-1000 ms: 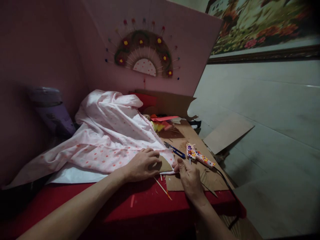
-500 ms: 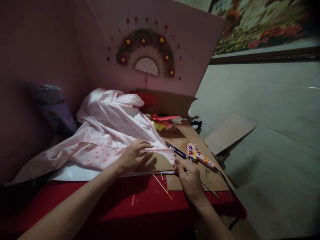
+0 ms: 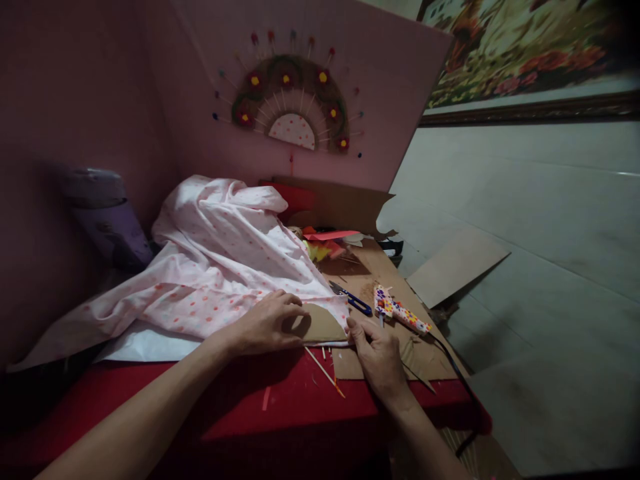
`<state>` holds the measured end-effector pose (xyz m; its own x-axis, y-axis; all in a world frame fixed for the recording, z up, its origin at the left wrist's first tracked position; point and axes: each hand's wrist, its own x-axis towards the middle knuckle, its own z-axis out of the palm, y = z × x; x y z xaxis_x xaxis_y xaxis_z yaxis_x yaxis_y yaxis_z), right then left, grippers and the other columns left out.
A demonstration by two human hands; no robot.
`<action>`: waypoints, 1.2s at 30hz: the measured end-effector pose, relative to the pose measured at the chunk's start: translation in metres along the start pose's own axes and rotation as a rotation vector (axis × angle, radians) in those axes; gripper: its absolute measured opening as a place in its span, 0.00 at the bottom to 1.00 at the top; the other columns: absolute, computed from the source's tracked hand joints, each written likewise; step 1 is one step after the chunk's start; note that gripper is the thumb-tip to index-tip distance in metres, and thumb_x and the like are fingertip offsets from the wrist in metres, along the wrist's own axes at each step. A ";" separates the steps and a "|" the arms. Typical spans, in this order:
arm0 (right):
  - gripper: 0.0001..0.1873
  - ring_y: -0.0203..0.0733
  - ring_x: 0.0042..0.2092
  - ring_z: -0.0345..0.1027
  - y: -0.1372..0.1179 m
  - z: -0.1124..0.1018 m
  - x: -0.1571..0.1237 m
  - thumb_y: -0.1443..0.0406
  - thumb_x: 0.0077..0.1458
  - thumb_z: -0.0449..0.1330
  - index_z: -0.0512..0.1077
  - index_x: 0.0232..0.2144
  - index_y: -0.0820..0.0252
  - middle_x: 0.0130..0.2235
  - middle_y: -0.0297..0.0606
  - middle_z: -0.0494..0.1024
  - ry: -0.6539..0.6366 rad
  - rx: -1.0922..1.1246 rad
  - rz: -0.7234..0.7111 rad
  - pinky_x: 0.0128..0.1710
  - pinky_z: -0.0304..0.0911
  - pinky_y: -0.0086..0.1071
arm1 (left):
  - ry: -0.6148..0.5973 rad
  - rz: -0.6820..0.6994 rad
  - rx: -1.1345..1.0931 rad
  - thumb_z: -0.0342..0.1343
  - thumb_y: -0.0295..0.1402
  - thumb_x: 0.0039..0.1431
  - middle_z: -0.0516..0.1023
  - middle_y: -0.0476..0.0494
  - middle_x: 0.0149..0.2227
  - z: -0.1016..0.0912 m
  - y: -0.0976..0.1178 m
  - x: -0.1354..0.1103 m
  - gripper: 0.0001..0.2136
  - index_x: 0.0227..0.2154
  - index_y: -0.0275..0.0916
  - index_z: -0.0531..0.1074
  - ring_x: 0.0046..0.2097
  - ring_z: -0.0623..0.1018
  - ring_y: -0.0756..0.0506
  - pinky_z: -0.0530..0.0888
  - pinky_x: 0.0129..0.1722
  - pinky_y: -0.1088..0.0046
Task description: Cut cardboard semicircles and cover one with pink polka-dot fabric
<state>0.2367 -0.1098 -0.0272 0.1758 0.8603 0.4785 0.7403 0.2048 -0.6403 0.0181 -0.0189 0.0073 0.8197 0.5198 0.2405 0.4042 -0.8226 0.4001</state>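
A brown cardboard half-circle [image 3: 323, 325] lies on dotted pink-white fabric [image 3: 215, 267], its straight edge towards me. My left hand [image 3: 270, 323] grips the left part of the half-circle, fingers curved over it and thumb along the front edge. At the right corner, my right hand [image 3: 375, 353] pinches the edge of the fabric beside the cardboard, thumb on top. Blue-handled thread snips [image 3: 357, 305] lie just behind the half-circle. To their right rests a flower-patterned glue gun [image 3: 400, 312] with a black cord.
Cardboard [image 3: 370, 367] and thin sticks [image 3: 325, 373] lie on the red-covered table [image 3: 240, 407]. A purple tumbler [image 3: 113, 220] stands at left. Behind, a pink board [image 3: 200, 80] bears a fan-shaped decoration [image 3: 293, 130]. A loose panel [image 3: 460, 267] leans by the tiled wall.
My left hand has lowered onto the cardboard half-circle, its thumb now at the front edge. More of the cardboard shows. My right hand stays at the right corner.
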 end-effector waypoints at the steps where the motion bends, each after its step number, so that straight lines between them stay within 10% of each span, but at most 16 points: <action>1: 0.24 0.37 0.26 0.61 0.000 0.000 0.000 0.55 0.60 0.47 0.66 0.17 0.60 0.22 0.36 0.69 0.002 0.000 -0.002 0.27 0.54 0.28 | 0.016 0.013 0.003 0.57 0.43 0.50 0.72 0.41 0.44 0.000 0.000 0.000 0.17 0.43 0.43 0.72 0.44 0.67 0.42 0.66 0.44 0.63; 36: 0.24 0.36 0.25 0.60 -0.002 -0.001 0.000 0.56 0.60 0.48 0.66 0.16 0.60 0.21 0.35 0.67 -0.007 -0.012 0.007 0.26 0.54 0.28 | 0.042 0.033 0.011 0.57 0.38 0.50 0.73 0.41 0.44 0.003 -0.002 0.001 0.13 0.38 0.40 0.74 0.44 0.67 0.43 0.67 0.43 0.65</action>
<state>0.2358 -0.1104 -0.0252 0.1767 0.8650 0.4696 0.7465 0.1931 -0.6367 0.0196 -0.0174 0.0043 0.8151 0.5014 0.2903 0.3821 -0.8418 0.3813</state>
